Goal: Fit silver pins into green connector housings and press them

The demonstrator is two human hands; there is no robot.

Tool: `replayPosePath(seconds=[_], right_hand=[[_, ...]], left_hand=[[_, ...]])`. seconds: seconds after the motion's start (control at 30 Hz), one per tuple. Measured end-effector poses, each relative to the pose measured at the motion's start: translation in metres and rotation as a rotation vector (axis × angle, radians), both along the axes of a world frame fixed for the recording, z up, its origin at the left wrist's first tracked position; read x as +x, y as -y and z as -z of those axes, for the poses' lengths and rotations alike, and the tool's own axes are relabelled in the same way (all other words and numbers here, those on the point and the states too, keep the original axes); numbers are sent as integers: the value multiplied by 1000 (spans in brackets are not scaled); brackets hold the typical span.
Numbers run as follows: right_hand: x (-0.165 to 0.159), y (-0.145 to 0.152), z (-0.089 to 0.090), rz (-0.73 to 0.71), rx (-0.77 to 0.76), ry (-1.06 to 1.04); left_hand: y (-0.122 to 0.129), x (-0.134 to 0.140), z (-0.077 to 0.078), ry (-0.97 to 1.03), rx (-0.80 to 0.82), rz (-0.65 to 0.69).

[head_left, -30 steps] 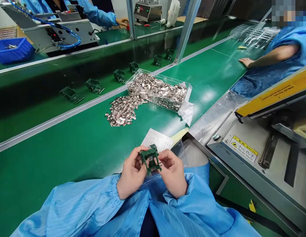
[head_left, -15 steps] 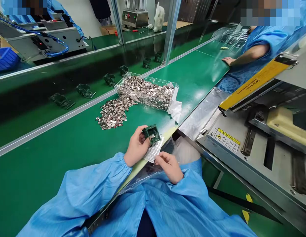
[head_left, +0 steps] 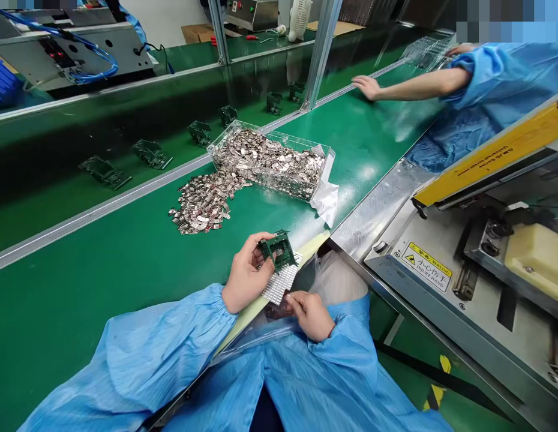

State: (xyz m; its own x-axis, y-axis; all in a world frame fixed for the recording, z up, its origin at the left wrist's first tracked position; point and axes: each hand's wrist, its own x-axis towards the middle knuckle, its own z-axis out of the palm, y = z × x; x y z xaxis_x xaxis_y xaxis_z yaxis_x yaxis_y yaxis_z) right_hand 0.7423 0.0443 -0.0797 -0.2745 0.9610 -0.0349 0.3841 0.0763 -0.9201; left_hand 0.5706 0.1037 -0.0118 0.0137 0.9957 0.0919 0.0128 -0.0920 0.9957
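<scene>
My left hand [head_left: 248, 275] is closed on a green circuit-board frame [head_left: 279, 249] with a square opening, gripping it between thumb and fingers above the front edge. Beneath the frame, a sheet of small silver rectangles [head_left: 279, 284] slants down from the same hand. My right hand [head_left: 311, 315] is pinched just beyond the sheet's lower corner; whatever its fingertips hold is too small to name. Past my hands, a clear plastic box [head_left: 324, 174] brims with small metal pieces, and a loose pile of metal pieces [head_left: 202, 204] lies against its left side.
Several green board frames [head_left: 152, 154] stand in a row behind the metal rail. A steel machine [head_left: 396, 273] with a warning label [head_left: 427, 266] borders the right side. A co-worker's arm [head_left: 414, 90] reaches across the green belt [head_left: 139, 255]. A yellow strip [head_left: 315, 243] lines the belt's front edge.
My right hand has drawn slightly down and away from the sheet's corner. My left hand still holds the frame. The co-worker's hand has moved left across the belt, and the view has shifted.
</scene>
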Motion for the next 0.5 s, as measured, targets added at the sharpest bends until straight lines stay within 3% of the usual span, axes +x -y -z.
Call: replayPosePath(seconds=[0.1,0.2,0.37,0.5], right_hand=[[10,-1,-12,-29,-10,77],[19,-4,-40,54,12,102],[15,-16,-87,166,124,-68],[-4,-30,-97,229,328,-141]], left_hand=[[2,-1,-1,19,28,-23],[4,-2,-3,40,23,-44],[8,-2,-5,96,3,27],[10,-2,-3,59,33,73]])
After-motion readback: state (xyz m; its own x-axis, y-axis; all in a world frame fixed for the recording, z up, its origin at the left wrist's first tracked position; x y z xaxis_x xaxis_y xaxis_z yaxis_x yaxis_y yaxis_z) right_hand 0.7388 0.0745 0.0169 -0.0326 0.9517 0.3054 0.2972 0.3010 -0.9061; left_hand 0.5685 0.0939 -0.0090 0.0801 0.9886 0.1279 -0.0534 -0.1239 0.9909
